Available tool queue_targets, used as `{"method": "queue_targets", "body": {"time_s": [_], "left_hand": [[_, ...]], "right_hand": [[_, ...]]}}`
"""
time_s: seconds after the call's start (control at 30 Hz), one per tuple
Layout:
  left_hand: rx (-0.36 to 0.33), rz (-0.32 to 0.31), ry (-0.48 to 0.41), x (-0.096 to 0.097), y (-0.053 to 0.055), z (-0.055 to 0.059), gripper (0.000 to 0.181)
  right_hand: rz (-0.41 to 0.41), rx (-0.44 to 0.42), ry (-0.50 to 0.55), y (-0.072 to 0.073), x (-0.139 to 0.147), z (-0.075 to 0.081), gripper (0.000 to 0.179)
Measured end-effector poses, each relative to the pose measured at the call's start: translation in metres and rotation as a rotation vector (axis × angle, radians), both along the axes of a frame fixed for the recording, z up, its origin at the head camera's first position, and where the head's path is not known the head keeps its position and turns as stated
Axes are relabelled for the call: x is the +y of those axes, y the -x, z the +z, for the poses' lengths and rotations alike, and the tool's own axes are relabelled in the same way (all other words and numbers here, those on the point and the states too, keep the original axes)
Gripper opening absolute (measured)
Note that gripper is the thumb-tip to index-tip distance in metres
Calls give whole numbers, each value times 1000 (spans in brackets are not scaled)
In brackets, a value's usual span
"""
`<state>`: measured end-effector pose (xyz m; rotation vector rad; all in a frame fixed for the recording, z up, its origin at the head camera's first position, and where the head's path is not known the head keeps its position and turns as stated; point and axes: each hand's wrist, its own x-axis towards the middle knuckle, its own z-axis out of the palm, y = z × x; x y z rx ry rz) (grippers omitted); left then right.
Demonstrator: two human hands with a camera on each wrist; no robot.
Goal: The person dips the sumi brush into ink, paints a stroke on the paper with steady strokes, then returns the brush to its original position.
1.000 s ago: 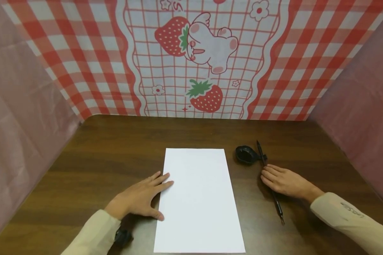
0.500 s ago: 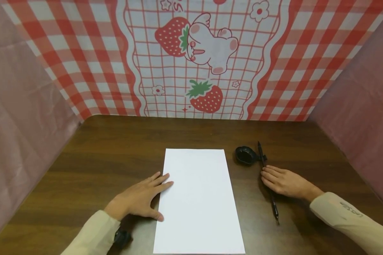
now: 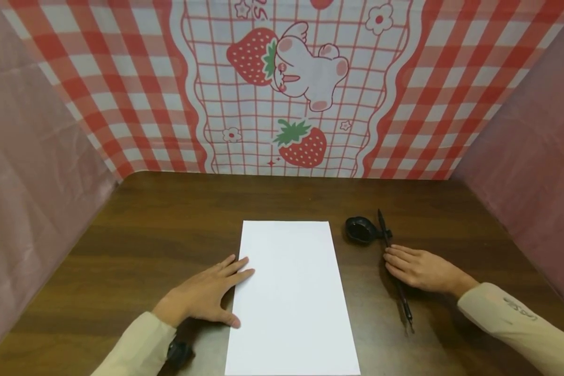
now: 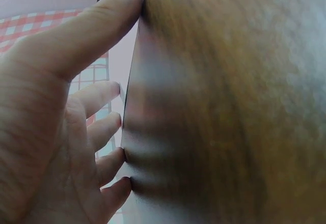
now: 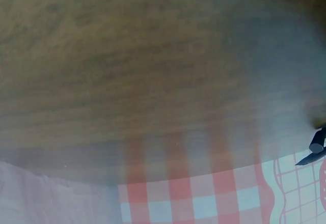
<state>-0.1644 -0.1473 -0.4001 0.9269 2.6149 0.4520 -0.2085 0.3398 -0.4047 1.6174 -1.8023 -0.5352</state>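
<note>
A white sheet of paper point(image 3: 291, 297) lies lengthwise on the wooden table. My left hand point(image 3: 202, 295) rests with spread fingers along its left edge, the fingertips and thumb on the paper. In the left wrist view the fingers point(image 4: 104, 132) and thumb reach to that edge. Right of the paper, a dark writing brush point(image 3: 406, 305) leans at its tip end on the stem of a small black ink dish point(image 3: 361, 230). My right hand point(image 3: 425, 269) holds the brush's middle palm down, fingers over the handle; its thumb is hidden. The brush's dark tip point(image 5: 311, 157) shows in the right wrist view.
The brown table point(image 3: 178, 209) ends at a red and white strawberry-print cloth point(image 3: 305, 89) hanging behind. Pink cloths point(image 3: 37, 172) hang at both sides. A small black object point(image 3: 180, 352) shows beneath the left wrist.
The brush's lower end swings slightly left, then a little back right, under the right hand. Both hands and the paper stay almost in place.
</note>
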Motion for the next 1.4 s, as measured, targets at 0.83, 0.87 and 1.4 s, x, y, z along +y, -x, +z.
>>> {"method": "queue_targets", "body": {"time_s": [0.83,0.87,1.4], "left_hand": [[-6,-10,-14,-1,0,-2,102],[-7,-10,-14,-1,0,-1,102],[-10,-3,-2,1,0,0,100]], "right_hand": [[25,-80,185,11,1,39,47],[23,-78,190,11,1,40,46],[-163,-202,285,7,-5,64,51]]}}
